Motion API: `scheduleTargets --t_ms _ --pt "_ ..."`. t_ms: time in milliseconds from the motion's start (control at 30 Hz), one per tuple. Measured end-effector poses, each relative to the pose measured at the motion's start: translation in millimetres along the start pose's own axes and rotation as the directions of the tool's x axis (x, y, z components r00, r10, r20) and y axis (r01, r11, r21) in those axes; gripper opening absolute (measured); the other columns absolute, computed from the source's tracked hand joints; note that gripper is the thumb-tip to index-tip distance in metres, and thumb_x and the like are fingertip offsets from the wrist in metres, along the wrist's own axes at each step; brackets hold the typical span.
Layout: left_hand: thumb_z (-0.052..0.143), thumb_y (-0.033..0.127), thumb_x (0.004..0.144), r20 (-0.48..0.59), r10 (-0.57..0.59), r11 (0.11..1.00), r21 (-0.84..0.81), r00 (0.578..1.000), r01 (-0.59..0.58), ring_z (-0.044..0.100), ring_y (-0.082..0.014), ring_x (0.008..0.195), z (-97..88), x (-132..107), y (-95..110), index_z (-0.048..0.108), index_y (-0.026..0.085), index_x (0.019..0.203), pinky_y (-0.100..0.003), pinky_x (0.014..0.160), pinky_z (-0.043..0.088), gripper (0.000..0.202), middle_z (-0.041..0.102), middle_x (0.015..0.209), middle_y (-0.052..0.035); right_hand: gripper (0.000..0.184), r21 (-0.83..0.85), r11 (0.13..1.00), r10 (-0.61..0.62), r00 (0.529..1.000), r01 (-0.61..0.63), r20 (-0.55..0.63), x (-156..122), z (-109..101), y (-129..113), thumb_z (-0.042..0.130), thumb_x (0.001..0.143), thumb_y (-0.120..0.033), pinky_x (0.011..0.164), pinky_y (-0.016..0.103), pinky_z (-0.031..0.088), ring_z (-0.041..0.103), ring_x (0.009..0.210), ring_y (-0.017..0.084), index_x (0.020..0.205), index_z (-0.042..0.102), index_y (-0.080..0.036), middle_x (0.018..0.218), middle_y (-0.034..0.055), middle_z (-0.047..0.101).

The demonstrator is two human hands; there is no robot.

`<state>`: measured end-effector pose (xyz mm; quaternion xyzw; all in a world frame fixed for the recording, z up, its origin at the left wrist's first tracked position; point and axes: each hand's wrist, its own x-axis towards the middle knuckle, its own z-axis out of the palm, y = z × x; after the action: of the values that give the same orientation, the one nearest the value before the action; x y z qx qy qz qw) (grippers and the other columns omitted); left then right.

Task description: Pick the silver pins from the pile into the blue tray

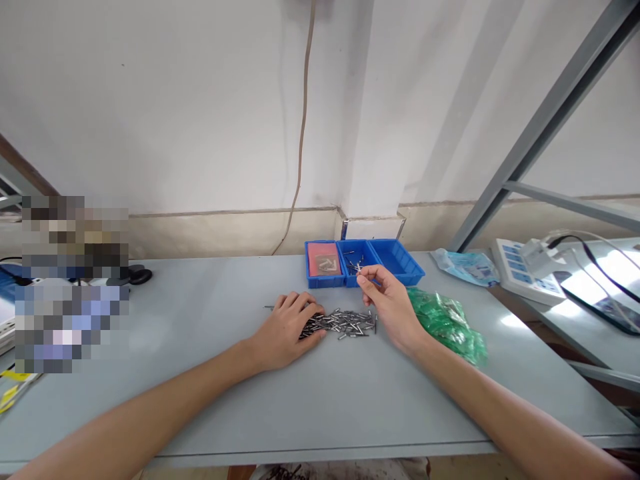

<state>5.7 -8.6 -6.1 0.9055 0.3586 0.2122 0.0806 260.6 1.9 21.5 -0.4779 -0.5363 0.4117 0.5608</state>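
A heap of small, thin metal pins (345, 323) lies on the grey table. My left hand (287, 327) rests at the heap's left end, its fingers apart and curved around the nearest pins. In front of the blue bins, my right hand (387, 300) is raised with thumb and forefinger pinched on a small metal pin (359, 269), only partly visible. Just behind those fingertips, the middle blue bin (367, 248) holds a few similar pins. In the left blue bin (325, 283) lies a red sheet (320, 251) with a small clear bag on it.
A right-hand blue bin (397, 257) joins the others. Beside my right forearm lies a green plastic bag (447, 327). Further right are a light-blue packet (467, 267) and a white power strip (525, 270). Grey metal posts (545, 113) rise at right. A blurred area covers the far left.
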Motion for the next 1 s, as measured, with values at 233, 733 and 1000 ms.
scheduleTargets --t_ms 233,733,1000 --pt "0.055 0.042 0.107 -0.003 0.004 1.000 0.001 1.000 -0.004 0.055 -0.0276 0.113 -0.5 -0.1 0.1 0.061 0.027 0.128 -0.045 0.097 0.043 0.026 0.062 0.127 -0.0069 0.035 0.004 1.000 -0.004 1.000 0.003 0.012 -0.9 2.2 -0.8 0.078 0.087 -0.055 0.061 0.030 0.046 0.051 0.067 0.013 0.095 0.063 -0.024 0.094 0.0002 0.060" --pt "0.058 0.040 0.107 0.007 0.002 1.000 0.005 1.000 -0.002 0.054 -0.0275 0.113 -0.6 -0.1 0.1 0.059 0.027 0.129 -0.045 0.098 0.042 0.026 0.061 0.129 -0.0065 0.032 0.121 0.990 0.066 0.995 -0.075 0.081 -0.7 1.6 -1.4 0.075 0.090 -0.055 0.060 0.030 0.041 0.048 0.065 0.012 0.092 0.070 -0.023 0.095 0.0017 0.062" --pt "0.058 0.040 0.106 0.008 -0.001 1.000 0.003 1.000 0.001 0.055 -0.0274 0.112 -1.2 -0.2 0.6 0.060 0.027 0.128 -0.045 0.097 0.042 0.026 0.061 0.128 -0.0061 0.030 0.334 0.918 0.165 0.972 -0.214 0.170 0.6 -1.3 -0.4 0.082 0.086 -0.050 0.060 0.028 0.039 0.042 0.063 0.011 0.094 0.074 -0.022 0.084 -0.0017 0.053"
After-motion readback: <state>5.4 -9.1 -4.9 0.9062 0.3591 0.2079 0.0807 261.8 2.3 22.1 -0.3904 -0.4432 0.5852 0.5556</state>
